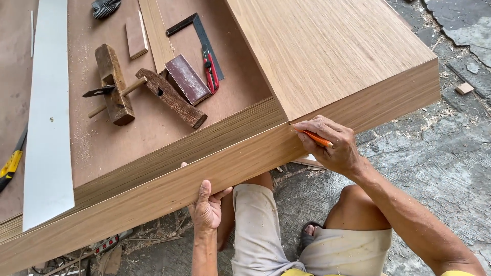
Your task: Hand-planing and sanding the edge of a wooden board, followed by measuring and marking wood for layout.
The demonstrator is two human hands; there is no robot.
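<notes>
Crouching knees in pale shorts (266,230) are showing lowest in view. Left hand (207,207) is bracing the long light-brown wooden edge strip (169,191) against the stacked boards, fingers wrapped behind, thumb pressing its face. Right hand (332,145) is pinching an orange pencil (317,138) at the strip's top edge where the oak-veneered panel (327,46) begins; no finished mark is showing yet. Wooden hand plane (113,84) is lying well apart.

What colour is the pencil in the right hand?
Orange pencil, held in the right hand; head view.
</notes>
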